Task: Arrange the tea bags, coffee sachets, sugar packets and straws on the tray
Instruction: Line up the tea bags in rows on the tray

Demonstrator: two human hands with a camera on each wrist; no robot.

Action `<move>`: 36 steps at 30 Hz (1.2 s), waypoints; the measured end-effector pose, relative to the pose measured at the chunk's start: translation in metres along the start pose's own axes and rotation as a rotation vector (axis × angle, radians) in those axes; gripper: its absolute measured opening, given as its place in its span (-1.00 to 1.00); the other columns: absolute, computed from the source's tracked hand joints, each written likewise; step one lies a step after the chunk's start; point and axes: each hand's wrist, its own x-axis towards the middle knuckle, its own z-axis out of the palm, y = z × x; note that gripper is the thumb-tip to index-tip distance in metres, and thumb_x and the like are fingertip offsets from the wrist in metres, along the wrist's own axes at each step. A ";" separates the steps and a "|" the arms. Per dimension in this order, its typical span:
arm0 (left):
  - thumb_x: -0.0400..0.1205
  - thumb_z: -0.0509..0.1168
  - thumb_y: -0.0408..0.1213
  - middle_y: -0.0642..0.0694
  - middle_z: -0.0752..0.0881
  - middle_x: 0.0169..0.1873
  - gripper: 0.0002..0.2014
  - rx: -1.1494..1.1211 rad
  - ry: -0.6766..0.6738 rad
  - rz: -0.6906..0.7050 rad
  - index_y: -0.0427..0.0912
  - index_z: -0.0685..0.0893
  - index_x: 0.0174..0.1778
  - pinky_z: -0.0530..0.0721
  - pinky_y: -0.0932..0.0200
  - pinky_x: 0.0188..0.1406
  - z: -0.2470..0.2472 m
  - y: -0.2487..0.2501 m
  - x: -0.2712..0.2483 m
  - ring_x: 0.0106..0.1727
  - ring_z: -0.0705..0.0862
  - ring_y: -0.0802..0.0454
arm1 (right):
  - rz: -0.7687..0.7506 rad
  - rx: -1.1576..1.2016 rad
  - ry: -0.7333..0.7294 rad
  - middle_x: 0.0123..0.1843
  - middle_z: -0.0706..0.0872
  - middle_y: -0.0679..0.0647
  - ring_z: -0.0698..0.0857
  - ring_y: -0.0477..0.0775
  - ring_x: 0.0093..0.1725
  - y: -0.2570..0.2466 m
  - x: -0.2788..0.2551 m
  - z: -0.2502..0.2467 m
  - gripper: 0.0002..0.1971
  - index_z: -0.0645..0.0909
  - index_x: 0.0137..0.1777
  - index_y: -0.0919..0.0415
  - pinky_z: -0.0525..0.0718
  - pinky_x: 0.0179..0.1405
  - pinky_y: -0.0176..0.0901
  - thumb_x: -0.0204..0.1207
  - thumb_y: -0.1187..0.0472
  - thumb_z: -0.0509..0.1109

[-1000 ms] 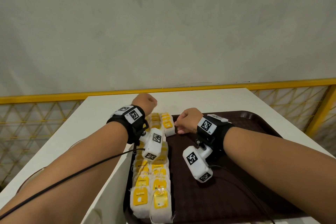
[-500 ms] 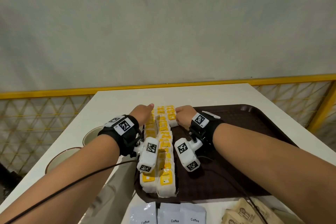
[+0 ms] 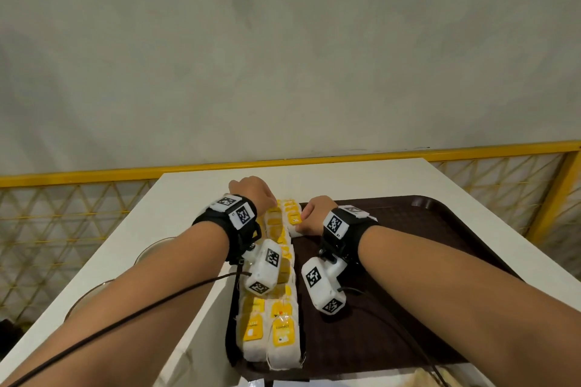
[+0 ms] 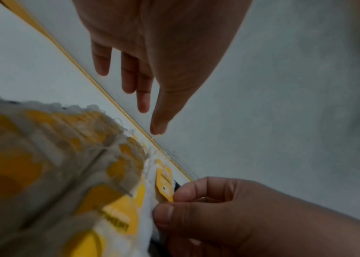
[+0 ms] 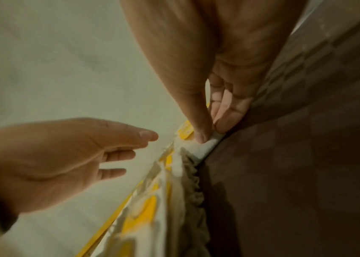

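Two rows of white tea bags [image 3: 276, 308] with yellow tags lie along the left side of the dark brown tray [image 3: 440, 229]. My right hand [image 3: 306, 218] is at the far end of the right row. It pinches the last tea bag [image 5: 205, 146] between thumb and fingers, low on the tray floor. My left hand [image 3: 265, 199] hovers beside the far end of the left row, fingers straight and spread, holding nothing [image 4: 135, 97]. In the left wrist view the pinched tea bag's yellow tag [image 4: 164, 182] sticks up by the right hand [image 4: 174, 201].
The tray sits on a white table [image 3: 188, 204]. Two round dishes [image 3: 151, 253] stand on the table left of the tray. Pale packets [image 3: 424, 378] peek in at the near edge. A yellow railing [image 3: 94, 171] runs behind the table, with a wall beyond.
Both hands stay at the far end of the tea bag rows. The left hand has lifted slightly off the left row and opened. The head view has shifted.
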 end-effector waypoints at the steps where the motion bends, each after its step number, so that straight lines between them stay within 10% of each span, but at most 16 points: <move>1: 0.56 0.38 -0.01 -0.01 0.73 0.07 -0.78 0.045 -0.001 -0.006 -0.01 0.80 0.00 0.42 -0.01 0.34 0.002 0.003 0.006 0.28 0.52 -0.14 | -0.011 -0.032 0.002 -0.13 0.65 0.08 0.67 0.11 -0.08 0.000 0.000 0.000 -0.83 0.69 -0.16 0.19 0.67 -0.07 -0.10 0.45 0.09 0.52; 15: 0.34 0.31 0.04 -0.01 0.73 -0.03 -0.70 0.128 -0.118 -0.059 0.00 0.72 -0.11 0.43 -0.18 0.31 0.032 0.020 0.050 0.19 0.58 -0.14 | -0.055 0.030 -0.008 -0.30 0.63 0.03 0.59 0.01 -0.24 0.004 0.002 -0.004 -0.70 0.55 -0.37 0.07 0.64 -0.18 -0.10 0.24 0.10 0.68; 26: 0.68 0.22 -0.26 -0.14 0.71 0.14 -0.79 -0.255 0.055 -0.031 -0.24 0.72 0.07 0.55 0.04 0.23 0.005 0.001 0.021 0.18 0.65 -0.16 | -0.022 0.063 -0.009 -0.37 0.54 0.14 0.53 0.13 -0.26 -0.004 0.005 -0.005 -0.80 0.55 -0.38 0.06 0.60 -0.21 -0.05 0.31 0.20 0.54; 31: 0.75 0.08 -0.22 -0.42 0.58 0.32 -0.60 -0.373 -0.125 -0.121 -0.49 0.52 0.34 0.50 0.22 -0.24 0.009 -0.015 0.006 0.36 0.54 -0.33 | -0.005 0.096 0.021 0.05 0.63 0.19 0.62 0.17 0.10 -0.004 0.003 -0.002 -0.75 0.59 0.19 0.19 0.55 -0.03 -0.18 0.55 0.39 0.27; 36: 0.77 0.04 -0.10 -0.42 0.51 0.40 -0.50 -0.524 -0.175 -0.162 -0.47 0.45 0.42 0.48 -0.07 0.38 0.015 -0.022 -0.005 0.42 0.49 -0.33 | -0.001 0.113 0.002 0.02 0.52 0.12 0.49 0.07 -0.02 -0.012 0.002 0.011 -0.73 0.59 0.24 0.21 0.46 -0.06 -0.22 0.55 0.30 0.28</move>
